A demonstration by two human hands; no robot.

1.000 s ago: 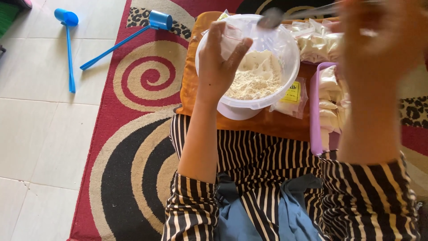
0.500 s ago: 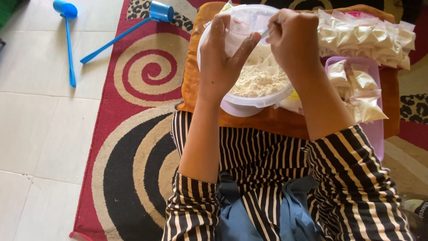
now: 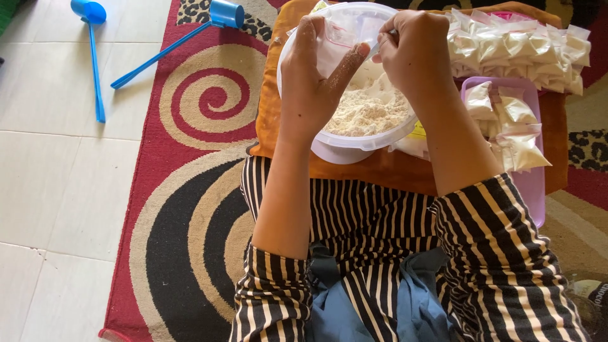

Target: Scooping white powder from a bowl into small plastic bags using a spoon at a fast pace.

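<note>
A round white plastic tub (image 3: 354, 140) of pale flour-like powder (image 3: 367, 111) sits on an orange surface in front of my lap. Over the tub, my left hand (image 3: 313, 76), dusted with powder, holds a small clear plastic bag (image 3: 339, 44) open. My right hand (image 3: 415, 54) is beside it, fingers closed on a spoon-like handle at the bag's mouth; most of that tool is hidden.
Several filled small bags lie in a row (image 3: 519, 47) at the back right, more in a pink tray (image 3: 529, 183). Two blue long-handled scoops (image 3: 95, 57) (image 3: 183, 35) lie on the tiled floor and the red swirl-patterned rug (image 3: 196, 126).
My right hand came down from the upper right to the bag held by my left hand over the tub. The view shifted slightly downward.
</note>
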